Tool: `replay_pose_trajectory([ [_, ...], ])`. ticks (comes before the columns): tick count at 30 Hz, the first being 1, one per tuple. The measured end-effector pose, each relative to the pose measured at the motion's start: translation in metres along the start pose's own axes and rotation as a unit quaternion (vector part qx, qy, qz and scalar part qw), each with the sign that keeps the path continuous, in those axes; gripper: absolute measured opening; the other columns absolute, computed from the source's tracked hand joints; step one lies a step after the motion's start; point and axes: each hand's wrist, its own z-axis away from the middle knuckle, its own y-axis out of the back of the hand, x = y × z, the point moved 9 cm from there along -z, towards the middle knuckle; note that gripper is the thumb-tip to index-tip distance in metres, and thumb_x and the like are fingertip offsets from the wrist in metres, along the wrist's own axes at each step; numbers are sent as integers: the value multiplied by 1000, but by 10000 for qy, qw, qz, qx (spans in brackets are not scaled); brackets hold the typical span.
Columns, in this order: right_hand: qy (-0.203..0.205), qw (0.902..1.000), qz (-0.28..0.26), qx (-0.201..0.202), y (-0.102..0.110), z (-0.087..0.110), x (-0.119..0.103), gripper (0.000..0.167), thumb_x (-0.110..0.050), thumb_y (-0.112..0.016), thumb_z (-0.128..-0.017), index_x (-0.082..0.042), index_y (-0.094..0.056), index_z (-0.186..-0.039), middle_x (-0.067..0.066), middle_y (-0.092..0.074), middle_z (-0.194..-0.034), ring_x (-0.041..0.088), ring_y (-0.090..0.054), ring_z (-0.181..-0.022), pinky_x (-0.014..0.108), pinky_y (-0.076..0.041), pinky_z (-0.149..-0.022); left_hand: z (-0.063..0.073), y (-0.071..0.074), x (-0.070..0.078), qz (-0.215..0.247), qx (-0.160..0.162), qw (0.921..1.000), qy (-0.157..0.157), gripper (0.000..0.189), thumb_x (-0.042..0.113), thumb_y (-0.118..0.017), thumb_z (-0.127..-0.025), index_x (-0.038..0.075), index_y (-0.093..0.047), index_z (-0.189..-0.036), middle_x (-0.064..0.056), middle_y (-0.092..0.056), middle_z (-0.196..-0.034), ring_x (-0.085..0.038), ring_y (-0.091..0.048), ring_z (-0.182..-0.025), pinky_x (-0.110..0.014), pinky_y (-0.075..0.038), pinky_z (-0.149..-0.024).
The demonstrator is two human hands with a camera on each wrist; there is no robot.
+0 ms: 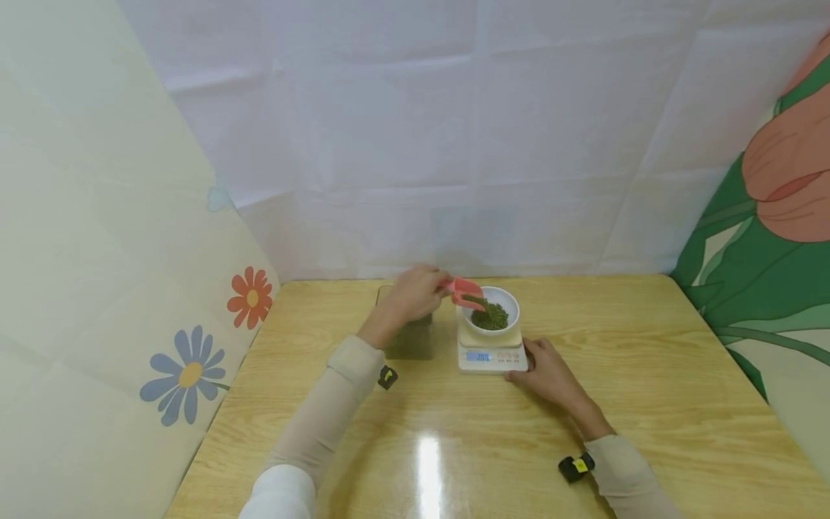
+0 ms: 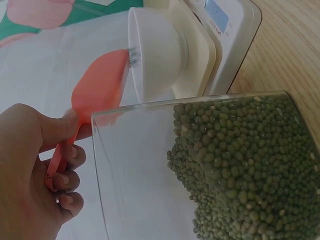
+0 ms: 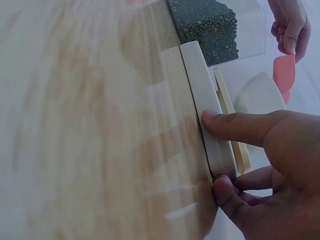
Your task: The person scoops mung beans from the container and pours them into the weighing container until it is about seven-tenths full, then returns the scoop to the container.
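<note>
My left hand [image 1: 415,292] grips the handle of a red-pink scoop [image 1: 465,291], which tilts over the left rim of a white bowl [image 1: 512,303]. Green mung beans [image 1: 489,317] lie in the bowl, and some show in the scoop's mouth. Under the bowl stands a white kitchen scale [image 1: 476,363] with a cream platform and a lit display that seems to read 288. My right hand [image 3: 295,155] holds the scale's front right corner, thumb on the front face and fingers along the side. In the left wrist view the scoop's edge meets the bowl's rim.
A clear box [image 2: 137,155], part filled with mung beans [image 2: 245,165], stands left of the scale, below my left forearm. The wooden table [image 1: 616,346] ends at a white cloth backdrop [image 1: 389,144]. Flowered sheets flank both sides.
</note>
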Motion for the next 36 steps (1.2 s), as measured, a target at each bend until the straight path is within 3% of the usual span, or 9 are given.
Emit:
replay_pose_trajectory([
  [10,15,10000,31,11,-1,-2,2,92,-29,-89,-86,15,-43,-153,26,-57,-124,30,-58,-103,37,-51,-87,-1,2,4,-129,-45,9999,0,29,29,-63,-108,14,-74,-130,-2,-76,-113,-19,-65,-104,-37,-56,-98],
  [25,41,10000,42,32,0,-1,2,91,-28,-89,-86,16,-44,-152,28,-56,-124,32,-58,-102,40,-51,-88,-2,4,8,-338,-75,9994,-11,27,26,-64,-106,15,-75,-128,0,-71,-102,-17,-61,-95,-33,-55,-88],
  [36,-5,10000,30,4,0,-1,2,92,-29,-88,-87,16,-43,-153,28,-57,-127,32,-60,-105,45,-53,-91,1,7,6,-223,-90,9997,23,26,26,-63,-107,14,-75,-127,-1,-71,-102,-19,-62,-95,-35,-55,-90],
])
